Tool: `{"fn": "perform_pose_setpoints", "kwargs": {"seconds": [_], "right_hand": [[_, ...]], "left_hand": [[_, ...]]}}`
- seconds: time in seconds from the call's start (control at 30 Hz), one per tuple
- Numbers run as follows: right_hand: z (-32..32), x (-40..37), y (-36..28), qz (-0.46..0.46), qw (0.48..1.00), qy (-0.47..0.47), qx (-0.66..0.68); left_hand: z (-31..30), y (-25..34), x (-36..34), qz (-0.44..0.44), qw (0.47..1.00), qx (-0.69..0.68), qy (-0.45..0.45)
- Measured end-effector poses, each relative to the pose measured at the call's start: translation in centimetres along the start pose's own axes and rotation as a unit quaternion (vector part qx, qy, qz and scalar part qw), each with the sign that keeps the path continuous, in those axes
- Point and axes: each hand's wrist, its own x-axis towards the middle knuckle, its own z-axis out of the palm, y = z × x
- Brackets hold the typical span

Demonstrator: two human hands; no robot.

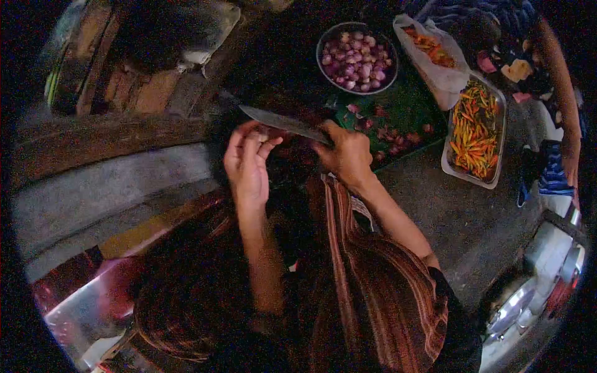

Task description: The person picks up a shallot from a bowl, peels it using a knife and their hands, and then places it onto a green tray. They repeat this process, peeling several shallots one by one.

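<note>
My right hand is wrapped round the handle of a large knife. The blade points left, just above the fingertips of my left hand. Those fingers are curled together in a pinch; a small pale thing seems to be between them, too dim and small to name. Beyond my hands stands a round metal bowl heaped with small purple-pink shallots. Reddish-purple peelings lie scattered on a dark green sheet to the right of the knife.
A clear plastic tray of orange and green chillies sits on the right. Above it is an open white bag with more chillies. Another person's arm reaches down at the far right. Striped cloth covers my lap.
</note>
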Motion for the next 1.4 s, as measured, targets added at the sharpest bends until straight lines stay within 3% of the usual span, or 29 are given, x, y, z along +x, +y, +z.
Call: {"fn": "perform_pose_setpoints", "kwargs": {"seconds": [0.13,0.17,0.23,0.27,0.37,0.43,0.47,0.53,0.57,0.6,0.63,0.67,0.7,0.73,0.77,0.83,0.87,0.93,0.97,1.03,1.07,1.1,1.13,1.17,1.2,1.23,1.27,1.33,1.4], "right_hand": [[-0.9,-1.1,0.5,-0.022,0.996,0.046,0.071],[-1.2,-1.4,0.9,-0.019,0.996,0.050,0.069],[-2.3,-2.0,1.5,0.002,0.968,0.088,0.235],[-4.0,-2.6,1.5,0.065,0.961,0.071,0.259],[-6.7,-3.2,3.8,0.050,0.972,0.159,0.168],[-7.8,-4.0,6.3,0.105,0.963,0.177,0.175],[-7.9,-4.5,8.2,0.111,0.958,0.195,0.179],[-8.9,-5.3,9.7,0.156,0.946,0.229,0.170],[-9.0,-5.6,10.9,0.146,0.947,0.251,0.138],[-9.4,-5.7,11.0,0.147,0.947,0.253,0.135],[-10.1,-5.8,10.8,0.151,0.947,0.250,0.131],[-10.6,-5.9,10.7,0.153,0.948,0.246,0.129],[-10.6,-5.9,10.9,0.152,0.948,0.247,0.128],[-10.4,-6.1,11.2,0.154,0.944,0.252,0.144],[-10.1,-6.3,11.4,0.157,0.940,0.257,0.159],[-9.8,-6.7,11.4,0.165,0.935,0.258,0.180],[-9.6,-7.0,11.5,0.173,0.929,0.258,0.201],[-9.7,-7.1,12.0,0.197,0.940,0.236,0.147],[-9.7,-7.1,12.2,0.218,0.948,0.210,0.093],[-9.7,-6.8,11.5,0.169,0.953,0.224,0.111],[-9.7,-6.5,11.0,0.118,0.955,0.238,0.129],[-10.2,-6.2,10.2,0.117,0.956,0.237,0.131],[-10.8,-6.1,9.1,0.162,0.955,0.197,0.149],[-11.0,-6.0,8.5,0.206,0.952,0.155,0.167],[-10.7,-6.1,8.4,0.205,0.952,0.153,0.170],[-10.3,-6.0,8.3,0.166,0.955,0.142,0.201],[-10.0,-5.8,8.2,0.125,0.956,0.130,0.232],[-9.6,-5.5,6.0,0.120,0.949,0.087,0.279],[-8.8,-5.2,4.3,0.117,0.934,0.018,0.337]], "left_hand": [[4.2,2.9,2.0,0.068,0.996,0.061,-0.024],[5.3,3.3,2.9,0.066,0.996,0.061,-0.029],[7.5,3.3,5.0,0.006,0.987,0.141,-0.081],[8.4,2.5,6.4,0.004,0.986,0.140,-0.085],[11.2,-0.3,10.0,-0.018,0.969,0.199,-0.148],[12.7,-2.0,11.1,0.067,0.900,0.398,-0.167],[13.2,-3.0,11.1,0.066,0.900,0.396,-0.169],[14.2,-4.8,10.5,0.234,0.828,0.481,-0.166],[14.7,-5.9,9.5,0.203,0.824,0.486,-0.211],[15.2,-7.1,7.8,0.255,0.794,0.493,-0.247],[15.3,-9.5,6.5,0.246,0.800,0.464,-0.290],[16.0,-9.7,4.9,0.060,0.793,0.493,-0.354],[15.2,-14.2,4.0,0.109,0.763,0.535,-0.346],[14.4,-16.6,2.5,0.141,0.792,0.475,-0.357],[13.4,-19.3,2.1,0.110,0.760,0.501,-0.398],[11.4,-24.7,1.3,-0.016,0.828,0.404,-0.388],[10.4,-26.9,1.1,-0.015,0.828,0.404,-0.390],[9.3,-29.0,0.8,0.195,0.819,0.412,-0.348],[9.1,-29.3,0.8,0.194,0.819,0.412,-0.349],[9.5,-27.2,1.0,0.219,0.735,0.532,-0.359],[9.7,-26.1,0.6,0.219,0.735,0.532,-0.359],[9.8,-24.4,-0.3,0.035,0.918,0.206,-0.337],[10.0,-22.6,-1.1,-0.154,0.942,-0.155,-0.257],[10.4,-19.7,-1.3,-0.153,0.942,-0.153,-0.255],[10.7,-16.1,-1.2,-0.136,0.951,0.070,-0.268],[10.8,-13.2,-1.1,-0.112,0.913,0.288,-0.267],[10.5,-11.2,-1.3,-0.108,0.914,0.290,-0.261],[9.3,-8.1,-1.9,-0.182,0.957,0.107,-0.196],[8.2,-5.7,-2.1,-0.140,0.971,0.096,-0.167]]}}
